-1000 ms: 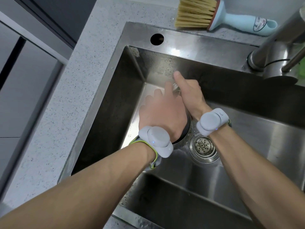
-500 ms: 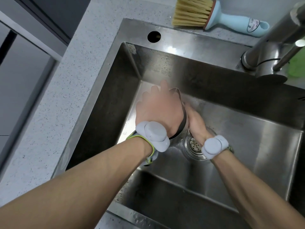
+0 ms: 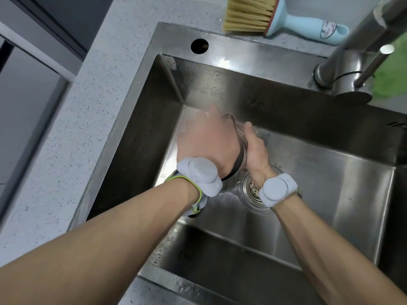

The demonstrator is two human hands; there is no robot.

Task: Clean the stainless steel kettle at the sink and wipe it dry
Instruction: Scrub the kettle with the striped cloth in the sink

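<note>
Left hand [image 3: 207,144] lies over the top of the stainless steel kettle [image 3: 239,159], fingers spread and curving down its far side, grasping it. Right hand [image 3: 255,148] presses flat against the kettle's right flank, fingers fairly straight, thumb up; nothing held in it, no cloth or sponge visible.

Near to far: both forearms enter from 6 o'clock, grey wrist bands [image 3: 198,176] on each. Drain strainer [image 3: 253,190] sits just right of the kettle base. Kettle stands at the sink [image 3: 286,62] floor's left half, mostly hidden under the left hand; only its dark base ring and a shiny rim edge show. At 12 o'clock a scrub brush [image 3: 282,17] lies on the counter; faucet [image 3: 361,47] at 2 o'clock, green cloth [image 3: 394,69] beside it.

Progress, as judged: mid-wash, hand-rubbing the wall. No water visibly running. Rinse and wiping dry left; cloth untouched.

Orientation: long axis looks tilted, running 6 to 12 o'clock, top toward 12. Spout direction cannot tell.
</note>
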